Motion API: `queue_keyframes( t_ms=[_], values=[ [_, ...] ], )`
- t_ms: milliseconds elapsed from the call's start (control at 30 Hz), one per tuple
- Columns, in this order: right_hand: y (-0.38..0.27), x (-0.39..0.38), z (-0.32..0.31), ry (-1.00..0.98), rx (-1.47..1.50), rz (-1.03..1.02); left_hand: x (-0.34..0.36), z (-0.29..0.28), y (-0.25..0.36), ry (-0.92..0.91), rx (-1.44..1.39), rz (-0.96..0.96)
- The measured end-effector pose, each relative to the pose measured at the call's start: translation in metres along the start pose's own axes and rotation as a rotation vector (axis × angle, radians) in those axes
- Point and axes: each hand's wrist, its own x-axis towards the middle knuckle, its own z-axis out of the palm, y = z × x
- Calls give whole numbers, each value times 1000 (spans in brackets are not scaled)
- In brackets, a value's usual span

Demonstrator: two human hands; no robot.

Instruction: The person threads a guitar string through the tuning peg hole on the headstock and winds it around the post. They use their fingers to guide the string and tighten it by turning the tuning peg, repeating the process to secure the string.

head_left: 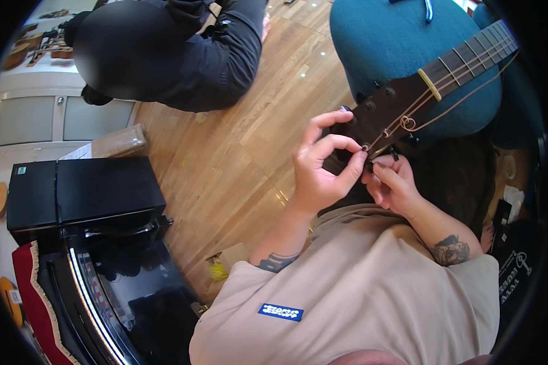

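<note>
A guitar's dark headstock (371,118) points toward me, its neck (469,58) running up to the far right past a pale nut (429,85). My left hand (326,158) pinches thumb and forefinger on a guitar string at a tuning post near the headstock's end, its other fingers raised along the edge. Just to the right, my right hand (396,182) has its fingers closed around a dark tuning peg at the near edge, partly hidden by the fingers. One loose string (463,103) bows away from the neck, and a small coil of string (408,123) sits over the headstock.
Under the neck is a teal padded seat (402,55) with a blue-handled tool (429,11) on it. At the far left a person in dark clothes (207,67) bends low. A black piano-like cabinet (103,194) and a cardboard box (119,141) stand left, above a wooden floor (237,158).
</note>
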Motion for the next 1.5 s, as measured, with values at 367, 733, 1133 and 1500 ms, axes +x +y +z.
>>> queue_keyframes(
  t_ms=[367, 733, 1133, 1500],
  values=[
    [-3, 13, 7, 276, -1279, -1293, -8, 9, -5, 56, -105, -33],
    [20, 4, 0, -199, 478, 108, -8, 4, -4, 21, -88, -30],
    [9, -2, 35, 406, -283, -271, -9, 7, -11, 42, -87, -40],
    [18, 8, -14, -429, 816, 328, -15, 16, -8, -13, -88, -20]
  ],
)
